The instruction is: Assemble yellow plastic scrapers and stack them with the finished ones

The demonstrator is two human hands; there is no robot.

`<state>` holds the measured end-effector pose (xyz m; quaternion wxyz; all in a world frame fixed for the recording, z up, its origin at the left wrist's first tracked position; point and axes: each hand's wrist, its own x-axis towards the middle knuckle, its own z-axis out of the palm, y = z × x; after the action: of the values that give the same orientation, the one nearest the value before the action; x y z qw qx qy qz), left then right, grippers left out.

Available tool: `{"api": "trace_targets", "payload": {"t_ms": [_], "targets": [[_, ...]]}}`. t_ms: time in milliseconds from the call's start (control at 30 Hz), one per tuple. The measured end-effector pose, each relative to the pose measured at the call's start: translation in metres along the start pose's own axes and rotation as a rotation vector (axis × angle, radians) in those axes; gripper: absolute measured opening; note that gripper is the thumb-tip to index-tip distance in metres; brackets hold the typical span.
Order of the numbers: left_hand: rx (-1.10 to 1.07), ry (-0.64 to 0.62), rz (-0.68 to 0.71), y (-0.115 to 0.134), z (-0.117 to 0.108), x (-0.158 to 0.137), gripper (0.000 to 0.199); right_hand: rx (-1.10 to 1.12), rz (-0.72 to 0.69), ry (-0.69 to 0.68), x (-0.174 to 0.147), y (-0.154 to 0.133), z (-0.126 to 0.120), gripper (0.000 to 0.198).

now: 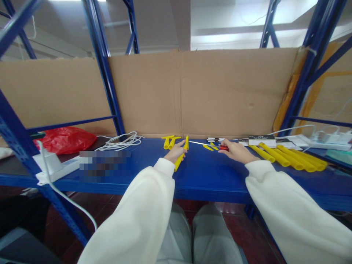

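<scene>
On blue metal shelf [209,176] | left hand [175,153] clasps smooth yellow tube [181,156] | right hand [235,151] clasps red-handled blade [209,144]

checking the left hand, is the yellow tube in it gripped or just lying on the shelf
Gripped. The left hand is closed around the yellow tube, which angles up off the blue shelf rather than lying flat.

A pixelated patch [104,165] is blotting out whatever is lying on the shelf [209,176] left of the person's sleeves, the right hand [236,151] is covering most of a red-handled tool [223,147], and the small dark items [216,139] behind it are staying too small to identify.
</scene>
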<state>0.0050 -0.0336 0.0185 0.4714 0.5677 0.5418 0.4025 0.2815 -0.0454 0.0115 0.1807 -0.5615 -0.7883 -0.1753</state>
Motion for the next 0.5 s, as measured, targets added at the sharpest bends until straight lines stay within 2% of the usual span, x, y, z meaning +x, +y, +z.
{"api": "trace_targets", "payload": {"t_ms": [133,233,367,500], "targets": [[0.009,-0.009,0.004,-0.001,-0.0006,0.0016,0.075,-0.009,0.004,0.048,-0.0004,0.0031,0.0011,0.013],[-0.007,-0.01,-0.009,-0.0023,-0.0011,0.0036,0.076,-0.015,-0.024,0.082,-0.0007,0.0046,0.0024,0.02],[-0.007,-0.001,-0.005,-0.0032,-0.0011,0.0042,0.076,0.028,-0.037,0.059,-0.0008,0.0035,0.0037,0.028],[0.009,0.018,0.0,-0.002,-0.0004,0.0023,0.078,0.073,-0.02,0.012,0.0,0.0016,0.0039,0.02]]}}
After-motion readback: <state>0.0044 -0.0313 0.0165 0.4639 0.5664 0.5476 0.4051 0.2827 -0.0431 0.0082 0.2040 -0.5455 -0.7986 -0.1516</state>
